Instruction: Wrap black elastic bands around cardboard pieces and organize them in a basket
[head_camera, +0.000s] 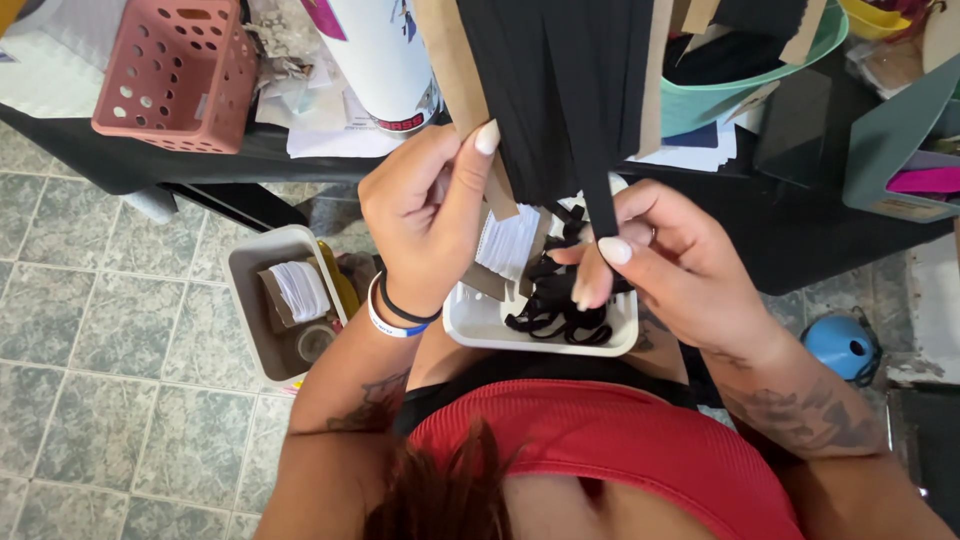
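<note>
**Two hands work a bundle of black strips above a white tray**

Fingers (470, 165) of the left hand (425, 215) are curled together and pinching the lower edge of a brown paper strip (470, 90) that hangs beside a bundle of black strips (560, 80); the thumb with its pale nail lies flat against the paper. Over on the other side, the right hand (660, 260) closes thumb and forefinger on a single narrow black strip (600, 205) that comes down out of the bundle, the remaining fingers bent inward beneath it.

Both hands hover just above a white tray (480, 325) that rests on the person's lap. Inside it lie a heap of black loops (555, 310), a white pad (510, 240) and some brown pieces, partly hidden by the hands. The left wrist carries a white band and a black band (400, 315).

To the person's left, on the tiled floor (100, 380), stands a beige bin (245, 270) holding a roll of white material (300, 288). On the dark table (200, 160) beyond sit a pink perforated basket (175, 75), a white cylinder (385, 60) and loose papers. A teal tub (740, 95) sits behind the bundle, and a blue round object (842, 345) lies on the floor at the right.
</note>
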